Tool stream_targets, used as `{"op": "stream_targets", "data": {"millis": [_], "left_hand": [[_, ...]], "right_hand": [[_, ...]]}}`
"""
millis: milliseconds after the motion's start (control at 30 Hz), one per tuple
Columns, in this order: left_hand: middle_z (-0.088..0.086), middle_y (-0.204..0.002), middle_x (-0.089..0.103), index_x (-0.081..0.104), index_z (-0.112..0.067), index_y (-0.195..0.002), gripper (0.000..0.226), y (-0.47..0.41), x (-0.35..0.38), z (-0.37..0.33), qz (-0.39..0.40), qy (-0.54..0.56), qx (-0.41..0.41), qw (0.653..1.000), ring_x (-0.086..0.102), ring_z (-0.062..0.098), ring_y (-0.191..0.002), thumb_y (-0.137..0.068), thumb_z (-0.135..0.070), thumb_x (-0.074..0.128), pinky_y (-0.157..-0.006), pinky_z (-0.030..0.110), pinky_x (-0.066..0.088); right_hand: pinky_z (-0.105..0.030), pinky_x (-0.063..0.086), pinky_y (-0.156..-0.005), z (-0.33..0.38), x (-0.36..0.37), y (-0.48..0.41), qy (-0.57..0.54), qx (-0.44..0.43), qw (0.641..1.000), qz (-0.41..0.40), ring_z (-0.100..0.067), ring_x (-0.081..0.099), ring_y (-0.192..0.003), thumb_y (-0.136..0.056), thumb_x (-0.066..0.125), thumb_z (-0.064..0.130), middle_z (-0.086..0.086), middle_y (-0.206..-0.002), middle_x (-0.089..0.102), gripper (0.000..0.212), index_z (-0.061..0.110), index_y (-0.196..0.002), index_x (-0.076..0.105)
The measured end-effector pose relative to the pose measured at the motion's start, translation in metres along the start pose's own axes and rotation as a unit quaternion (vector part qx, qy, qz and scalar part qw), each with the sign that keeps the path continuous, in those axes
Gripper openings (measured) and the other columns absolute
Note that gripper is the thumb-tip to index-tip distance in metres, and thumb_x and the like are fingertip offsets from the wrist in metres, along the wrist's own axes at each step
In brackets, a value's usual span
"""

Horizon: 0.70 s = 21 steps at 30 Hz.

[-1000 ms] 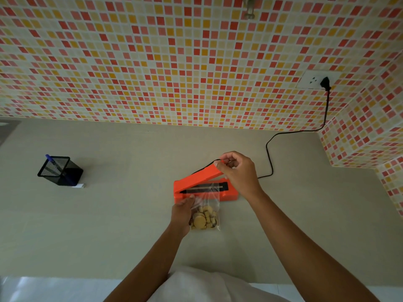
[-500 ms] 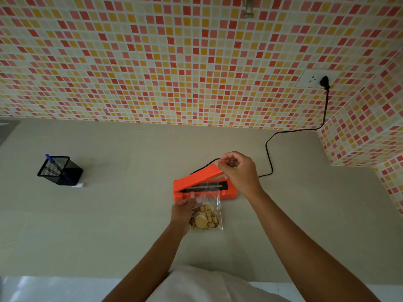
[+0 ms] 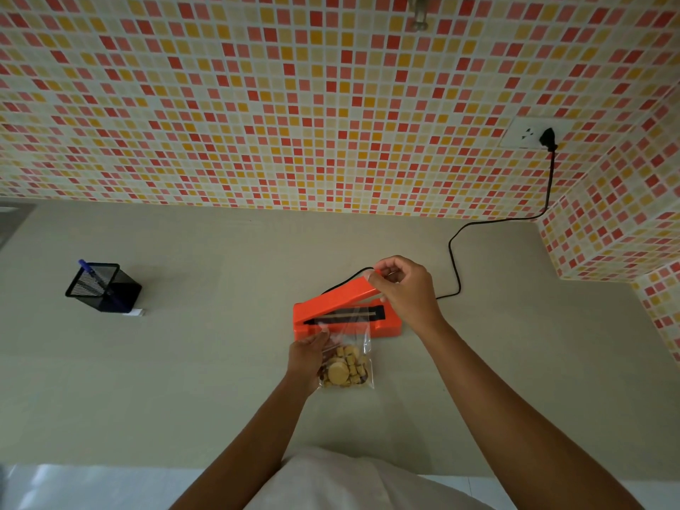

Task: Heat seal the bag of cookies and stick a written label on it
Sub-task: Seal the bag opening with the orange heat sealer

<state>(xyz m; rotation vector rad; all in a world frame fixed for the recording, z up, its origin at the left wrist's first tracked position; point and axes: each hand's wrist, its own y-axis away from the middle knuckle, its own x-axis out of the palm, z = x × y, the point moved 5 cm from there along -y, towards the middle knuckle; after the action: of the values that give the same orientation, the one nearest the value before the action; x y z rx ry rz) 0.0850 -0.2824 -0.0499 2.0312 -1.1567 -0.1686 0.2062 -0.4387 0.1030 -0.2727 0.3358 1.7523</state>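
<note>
in the head view, the sealer (image 3: 346,318) lid is being held raised by the right hand (image 3: 404,288), fingers pinched on its tip, while the bag of cookies (image 3: 347,358) is being gripped by the left hand (image 3: 307,357), its mouth laid across the sealing strip; pressing the lid down is being called for next.

The clear bag of cookies (image 3: 347,366) is drawn slightly nearer the person than a second ago, so less of its open top lies across the black sealing strip (image 3: 347,317). The left hand (image 3: 308,357) is shifted back with it. The orange lid (image 3: 340,297) is held marginally higher by the right hand (image 3: 406,294).
</note>
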Motion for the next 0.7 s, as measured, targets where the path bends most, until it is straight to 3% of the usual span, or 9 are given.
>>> {"op": "stream_targets", "data": {"millis": [100, 400, 700], "left_hand": [[0.022, -0.102, 0.072, 0.062, 0.002, -0.112, 0.035, 0.0010, 0.0004, -0.0007, 0.010, 0.001, 0.008, 1.000, 0.071, 0.038, -0.089, -0.090, -0.025, 0.067, -0.075, 0.047, 0.059], [0.028, -0.107, 0.068, 0.061, 0.007, -0.110, 0.030, 0.0028, 0.0010, -0.0006, 0.006, 0.023, 0.007, 1.000, 0.070, 0.038, -0.086, -0.092, -0.016, 0.063, -0.062, 0.040, 0.061], [0.027, -0.107, 0.069, 0.063, 0.007, -0.108, 0.028, 0.0011, -0.0002, 0.0008, 0.003, 0.019, 0.007, 1.000, 0.069, 0.042, -0.094, -0.091, -0.017, 0.064, -0.072, 0.046, 0.060]], "right_hand": [[-0.016, 0.052, -0.053, -0.0003, -0.0006, 0.0003, 0.003, -0.003, 1.000, 0.000, -0.010, 0.065, -0.058, -0.084, 0.078, 0.020, -0.004, -0.083, 0.070, 0.010, 0.018, -0.090, 0.070], [-0.015, 0.051, -0.050, -0.0033, -0.0013, -0.0007, -0.005, -0.002, 1.000, 0.004, 0.000, 0.063, -0.053, -0.085, 0.077, 0.018, -0.006, -0.084, 0.070, 0.010, 0.016, -0.091, 0.069], [-0.015, 0.052, -0.051, -0.0077, -0.0014, -0.0017, -0.013, -0.002, 1.000, 0.002, -0.001, 0.065, -0.056, -0.085, 0.077, 0.019, -0.004, -0.083, 0.070, 0.012, 0.015, -0.092, 0.069]]}}
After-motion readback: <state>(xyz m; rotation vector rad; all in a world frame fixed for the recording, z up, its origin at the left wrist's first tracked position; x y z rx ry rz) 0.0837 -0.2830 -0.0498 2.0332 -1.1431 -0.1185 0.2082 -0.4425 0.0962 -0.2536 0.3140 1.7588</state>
